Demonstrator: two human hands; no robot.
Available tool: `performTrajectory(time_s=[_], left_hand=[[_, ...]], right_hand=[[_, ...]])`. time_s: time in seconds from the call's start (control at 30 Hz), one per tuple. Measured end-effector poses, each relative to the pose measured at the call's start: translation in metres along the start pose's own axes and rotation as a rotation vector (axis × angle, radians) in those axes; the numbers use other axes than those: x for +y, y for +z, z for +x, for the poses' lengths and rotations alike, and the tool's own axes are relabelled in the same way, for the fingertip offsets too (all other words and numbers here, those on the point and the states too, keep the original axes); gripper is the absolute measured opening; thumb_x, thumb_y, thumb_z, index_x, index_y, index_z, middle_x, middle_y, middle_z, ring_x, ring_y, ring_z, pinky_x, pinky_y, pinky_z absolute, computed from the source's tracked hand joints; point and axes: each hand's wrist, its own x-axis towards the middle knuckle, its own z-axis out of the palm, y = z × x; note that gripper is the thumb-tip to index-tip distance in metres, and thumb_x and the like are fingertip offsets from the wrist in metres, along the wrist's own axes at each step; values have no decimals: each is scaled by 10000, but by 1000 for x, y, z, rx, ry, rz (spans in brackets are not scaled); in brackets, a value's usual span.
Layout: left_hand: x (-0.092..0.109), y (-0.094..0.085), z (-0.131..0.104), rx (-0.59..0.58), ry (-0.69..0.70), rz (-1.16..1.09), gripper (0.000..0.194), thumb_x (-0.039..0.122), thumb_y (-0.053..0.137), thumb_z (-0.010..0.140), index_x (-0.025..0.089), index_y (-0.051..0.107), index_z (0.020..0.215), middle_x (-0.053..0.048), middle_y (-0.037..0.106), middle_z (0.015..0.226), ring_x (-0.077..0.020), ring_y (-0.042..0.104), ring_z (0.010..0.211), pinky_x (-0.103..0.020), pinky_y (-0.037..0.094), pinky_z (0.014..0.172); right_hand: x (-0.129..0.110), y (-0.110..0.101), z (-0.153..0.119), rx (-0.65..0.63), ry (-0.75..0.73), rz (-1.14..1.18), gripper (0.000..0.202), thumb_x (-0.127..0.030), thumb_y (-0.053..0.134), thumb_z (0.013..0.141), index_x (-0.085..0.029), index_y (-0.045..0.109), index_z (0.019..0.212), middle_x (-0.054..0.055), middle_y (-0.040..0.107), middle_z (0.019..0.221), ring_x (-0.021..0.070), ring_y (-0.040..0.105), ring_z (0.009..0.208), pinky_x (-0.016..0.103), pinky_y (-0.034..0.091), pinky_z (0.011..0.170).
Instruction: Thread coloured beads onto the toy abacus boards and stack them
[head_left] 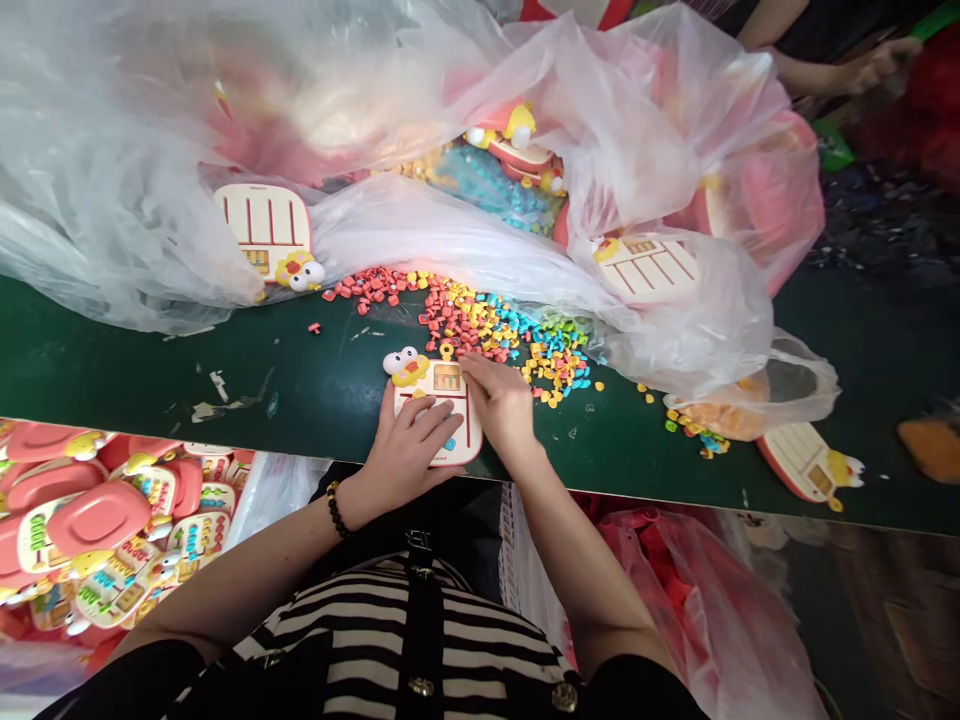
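Observation:
A cream-and-red toy board (470,445) with a googly-eyed yellow duck head (409,366) lies at the table's front edge. My left hand (405,445) holds it, fingers spread over its face and thumb along its left side. A small blue piece (449,443) shows on the board beneath those fingers. At the board's upper right corner, my right hand (506,405) has its fingers drawn together; what is between the fingertips is hidden. Just above the board sits a yellow ring-shaped piece (447,351), beside a heap of small red, yellow, blue and green pieces (480,325).
Clear plastic bags (450,225) cover the back of the green table (135,370). Similar boards lie at left (266,222), right (649,268) and far right (802,462). A pile of filled boards (97,520) is below left. Another person's hand (874,70) shows top right.

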Motion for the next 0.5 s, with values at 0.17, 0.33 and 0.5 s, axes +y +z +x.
performTrajectory(time_s=[0.17,0.33,0.5], left_hand=[[4,2,-1,23,-101,5,676,542,612,799,112,487,1307,-165,596,1258,-292,514,1173,-514,199,1149],[4,4,-2,24,-113,39,672,542,570,819,113,472,1327,-173,596,1252,-296,524,1155,-497,202,1137],[5,0,1,-25,-105,67,645,459,547,839,121,447,1380,-154,532,1371,-294,491,1185,-490,198,1130]], right_hand=[[-9,5,-21,-47,1,-190,314,-236,448,955,-218,656,1190,76,655,1256,220,581,1210,378,447,983],[-21,1,-34,-86,15,-139,335,-252,457,945,-207,629,1228,96,635,1284,253,517,1283,440,421,1024],[-32,0,-57,-140,-34,18,401,-162,398,931,-243,593,1273,76,654,1260,234,473,1325,476,389,1057]])
